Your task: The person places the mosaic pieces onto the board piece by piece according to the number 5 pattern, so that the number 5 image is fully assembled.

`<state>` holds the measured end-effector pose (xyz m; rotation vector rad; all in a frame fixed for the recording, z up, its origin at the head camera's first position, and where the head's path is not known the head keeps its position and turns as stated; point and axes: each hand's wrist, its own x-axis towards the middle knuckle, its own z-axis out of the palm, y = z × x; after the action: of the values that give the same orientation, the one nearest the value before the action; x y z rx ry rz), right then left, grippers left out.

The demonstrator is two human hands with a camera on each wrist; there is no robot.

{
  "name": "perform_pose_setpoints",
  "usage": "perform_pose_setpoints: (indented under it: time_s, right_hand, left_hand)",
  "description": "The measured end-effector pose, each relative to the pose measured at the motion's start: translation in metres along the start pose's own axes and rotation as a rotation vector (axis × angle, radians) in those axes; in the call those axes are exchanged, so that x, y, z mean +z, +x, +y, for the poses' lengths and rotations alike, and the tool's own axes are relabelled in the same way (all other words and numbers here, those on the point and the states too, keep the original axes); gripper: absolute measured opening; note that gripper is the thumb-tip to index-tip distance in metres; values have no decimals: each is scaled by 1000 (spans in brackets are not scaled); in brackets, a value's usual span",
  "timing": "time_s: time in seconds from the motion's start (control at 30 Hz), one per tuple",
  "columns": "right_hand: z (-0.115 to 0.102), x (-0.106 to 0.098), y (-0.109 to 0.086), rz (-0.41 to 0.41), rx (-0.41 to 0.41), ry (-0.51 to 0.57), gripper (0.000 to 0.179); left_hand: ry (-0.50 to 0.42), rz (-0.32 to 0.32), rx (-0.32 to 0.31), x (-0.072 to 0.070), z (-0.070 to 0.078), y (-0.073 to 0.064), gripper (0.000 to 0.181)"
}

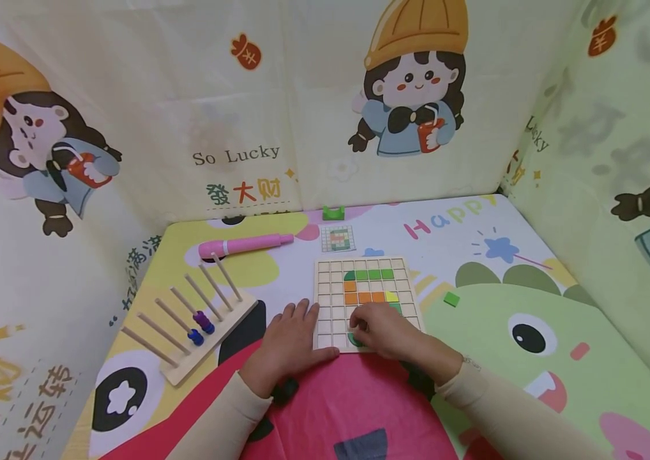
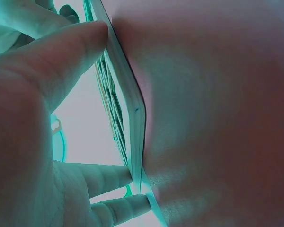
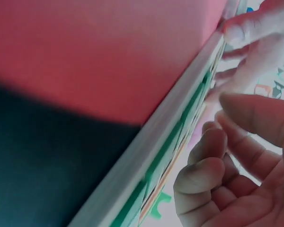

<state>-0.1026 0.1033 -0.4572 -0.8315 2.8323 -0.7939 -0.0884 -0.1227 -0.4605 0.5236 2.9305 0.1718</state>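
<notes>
A wooden grid board (image 1: 325,319) with green, orange and yellow tiles lies on the cloth before me. My left hand (image 1: 293,338) rests at its near left corner, thumb along the near edge, straight fingers by the left side; in the left wrist view its thumb (image 2: 80,45) touches the rim. Over the board's near right part, my right hand (image 1: 385,329) has curled fingers, thumb and forefinger close together. A small dark rounded tile (image 2: 68,13) shows at its fingertips in the left wrist view; the fingers largely hide it elsewhere. Beneath them lies a green tile (image 1: 355,340).
A pattern card (image 1: 338,238) and a green notched block (image 1: 333,213) lie beyond the board. To the left are a pink pen-like stick (image 1: 247,245) and a wooden peg rack (image 1: 216,342) with blue and purple beads. A loose green tile (image 1: 451,299) lies to the right.
</notes>
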Motion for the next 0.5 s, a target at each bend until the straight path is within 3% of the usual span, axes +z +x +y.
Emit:
perform_pose_setpoints:
  time_s: [0.33,0.5]
  right_hand:
    - [30,-29,-22,-56,45,152,9]
    - [59,-52,-33,-87,170,228,17]
  left_hand:
    - [-40,-8,-6,0,1,-1,108]
    - [-45,-11,-5,1,1,-1,108]
